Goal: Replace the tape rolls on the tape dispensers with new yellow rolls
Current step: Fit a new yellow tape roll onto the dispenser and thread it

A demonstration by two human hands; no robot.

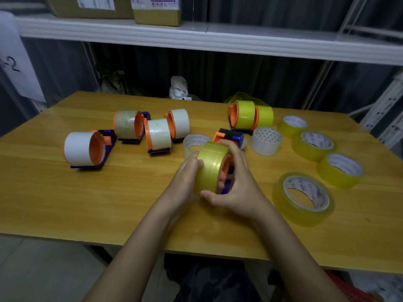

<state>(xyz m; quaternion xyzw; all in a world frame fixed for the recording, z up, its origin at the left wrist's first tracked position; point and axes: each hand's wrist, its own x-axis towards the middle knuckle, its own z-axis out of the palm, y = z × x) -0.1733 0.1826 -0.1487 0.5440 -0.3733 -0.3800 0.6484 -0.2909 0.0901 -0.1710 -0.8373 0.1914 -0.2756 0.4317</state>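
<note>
Hands meet near the tabletop's [109, 203] middle: left hand [185, 179] has its fingers curled against a yellow roll [210, 166], and right hand [237, 188] wraps thumb and fingers round that roll and its orange-and-blue dispenser [226, 168]. Four spare yellow rolls [303, 198] lie flat along the right edge. Four white-rolled dispensers [84, 149] stand toward the left edge.

Four blue-and-orange plastic tape dispensers loaded with pale rolls [130, 136] are sitting left on the yellow wooden surface [87, 203]; four loose yellow tape rolls [316, 158] are lying right, two yellow-loaded dispensers [250, 115] are standing behind, and cardboard boxes [156, 9] are resting on the white shelf [218, 38] above.
</note>
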